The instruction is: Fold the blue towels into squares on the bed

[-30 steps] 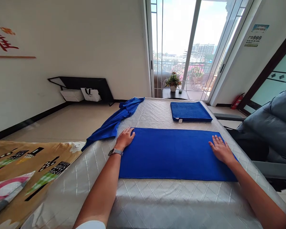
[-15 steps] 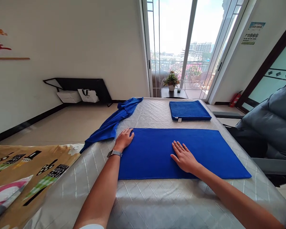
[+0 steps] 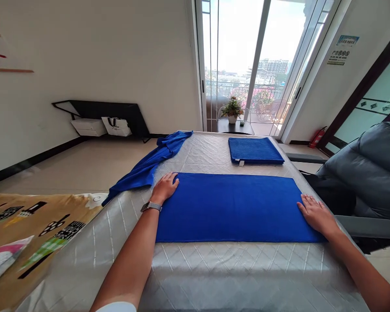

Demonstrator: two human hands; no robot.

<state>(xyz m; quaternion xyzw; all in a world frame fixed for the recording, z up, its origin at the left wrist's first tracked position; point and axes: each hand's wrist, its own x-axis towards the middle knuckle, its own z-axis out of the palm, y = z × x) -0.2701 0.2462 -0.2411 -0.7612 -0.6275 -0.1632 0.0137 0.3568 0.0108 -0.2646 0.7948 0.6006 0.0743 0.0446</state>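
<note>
A blue towel (image 3: 234,208), folded into a long flat rectangle, lies across a table with a silvery quilted cover (image 3: 208,151). My left hand (image 3: 164,187) rests on its left edge, fingers extended. At the towel's right edge my right hand (image 3: 316,213) lies flat, palm down, with the fingers stretched out. Behind it sits a stack of folded blue towels (image 3: 256,150) with a small white tag at the front. A crumpled blue cloth (image 3: 149,162) hangs over the table's left edge.
Close on the right stands a dark padded chair (image 3: 373,173) with armrests. A patterned tan cloth (image 3: 35,234) is at lower left. A black rack (image 3: 110,115) with white bags stands by the wall. A potted plant (image 3: 232,109) stands before the glass door.
My right hand has slid right across the towel, from its middle to its right edge. The left hand stays on the left edge. The view has shifted slightly.
</note>
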